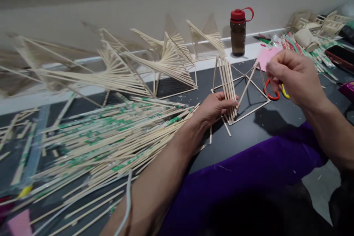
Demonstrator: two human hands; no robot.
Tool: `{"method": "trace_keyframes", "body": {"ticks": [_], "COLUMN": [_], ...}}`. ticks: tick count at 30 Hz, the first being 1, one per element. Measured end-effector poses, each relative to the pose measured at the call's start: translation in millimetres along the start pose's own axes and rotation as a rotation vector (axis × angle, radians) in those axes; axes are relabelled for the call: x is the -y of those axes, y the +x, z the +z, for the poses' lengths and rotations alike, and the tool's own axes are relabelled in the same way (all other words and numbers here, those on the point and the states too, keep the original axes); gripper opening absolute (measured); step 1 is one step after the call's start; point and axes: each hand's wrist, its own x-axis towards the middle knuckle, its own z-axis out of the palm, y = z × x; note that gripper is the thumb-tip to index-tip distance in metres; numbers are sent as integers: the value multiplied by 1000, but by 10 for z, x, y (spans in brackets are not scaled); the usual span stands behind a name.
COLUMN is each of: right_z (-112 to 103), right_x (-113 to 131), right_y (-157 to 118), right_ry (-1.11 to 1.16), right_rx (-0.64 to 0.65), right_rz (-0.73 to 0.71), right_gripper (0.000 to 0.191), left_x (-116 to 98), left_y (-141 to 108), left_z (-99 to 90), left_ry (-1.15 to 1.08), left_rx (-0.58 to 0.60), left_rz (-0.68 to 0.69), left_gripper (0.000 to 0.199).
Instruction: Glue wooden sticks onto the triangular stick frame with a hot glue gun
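My left hand [214, 107] is closed around the lower part of a row of thin wooden sticks [226, 77], thumb in front and fingers behind. The row leans upright on one side of a small stick frame [253, 112] standing on the dark table. My right hand [293, 73] is raised to the right of the frame's peak, its fingers curled together. Whatever it may hold is hidden. Behind and below this hand lie scissors [272, 97] with red and yellow handles, and a pink paper [267, 57] is partly covered.
Loose wooden sticks and green-printed wrappers [116, 136] spread over the left. Twisted stick models [166, 62] stand along the wall. At the back are a brown bottle [238, 33] with a red lid and a phone [341, 56]. Purple cloth [249, 158] covers the front edge.
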Motion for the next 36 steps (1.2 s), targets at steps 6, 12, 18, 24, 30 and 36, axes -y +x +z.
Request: {"method": "trace_keyframes", "body": {"ticks": [6,12,18,24,30,36], "right_z": [98,362,460,508,536,534], "right_x": [-49,-396,-586,-693,-706,-683], "right_y": [-314,-383,-377,-359,-350,-360], "right_ry": [-177,-290,-236,-197,-129,-135], "right_rx": [96,375,346,369,375,385], "right_rz": [39,238,312,308,328,304], "right_gripper": [35,21,18,20,22,23], "left_x": [24,31,0,-34,-35,-14], "left_y": [27,39,32,35,55,84], "left_z": [7,10,25,74,92,78], "left_ry": [26,23,52,66,47,-3], "left_rx": [3,-5,-27,-37,-35,-12], "left_rz": [32,68,116,93,74,59], "left_gripper": [22,21,22,13,15,19]}}
